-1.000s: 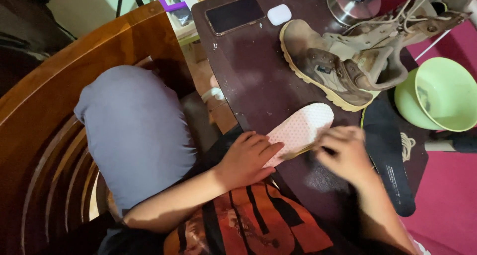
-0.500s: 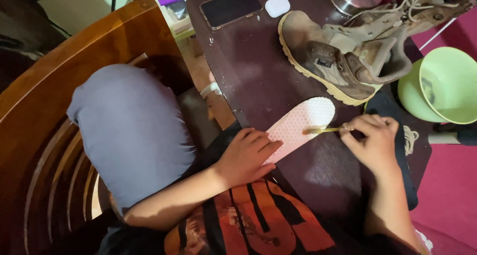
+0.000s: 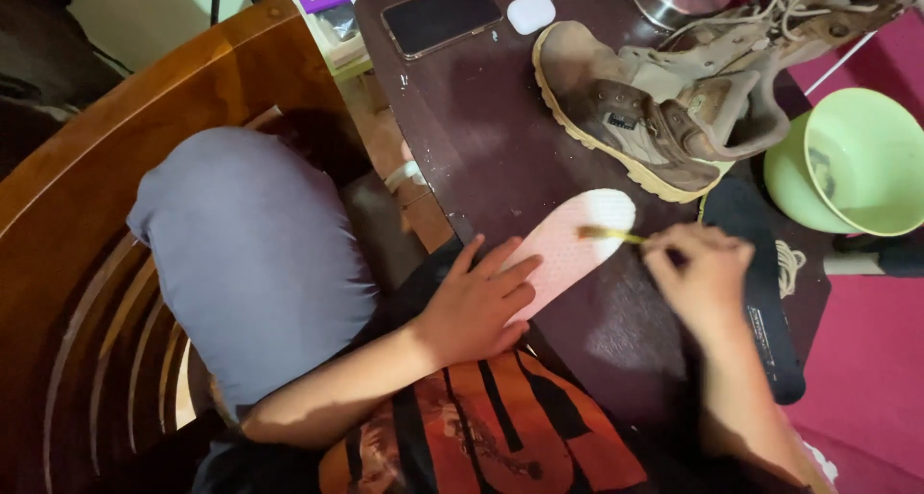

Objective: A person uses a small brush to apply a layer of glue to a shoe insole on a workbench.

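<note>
Head cam: looking straight down at a dark brown table (image 3: 500,138), person seated at its edge, orange and black shirt at the bottom of the shot.

Left hand (image 3: 476,302): lying flat on the near end of the insole, fingers spread a bit and stretched along it, pinning it to the table.

Insole (image 3: 577,244): pale pink-white, dotted texture, lying flat on the table and angled up to the right. Rounded toe end sits just below the boot's sole.

Right hand (image 3: 703,273): fingers curled together, pinching the handle of a small brush. It's a bit blurry, so can't make out exactly which fingers do the gripping.

Brush (image 3: 608,233): thin, yellowish, bristle end touching the insole near its toe end.

Boot (image 3: 664,109): worn tan work boot on its side, yellowish sole facing the person, laces loose and trailing toward the top right.

Green bowl (image 3: 861,162): light green, sits right of the boot, past the table edge.

Black insole (image 3: 765,292): dark one lying just right of the brushing hand, along the table's right edge.

Phone (image 3: 441,15): dark screen, at the far side of the table, small white earbud case (image 3: 530,11) right beside it.

Grey cushion (image 3: 250,263): on the wooden chair (image 3: 115,167) to the left.
</note>
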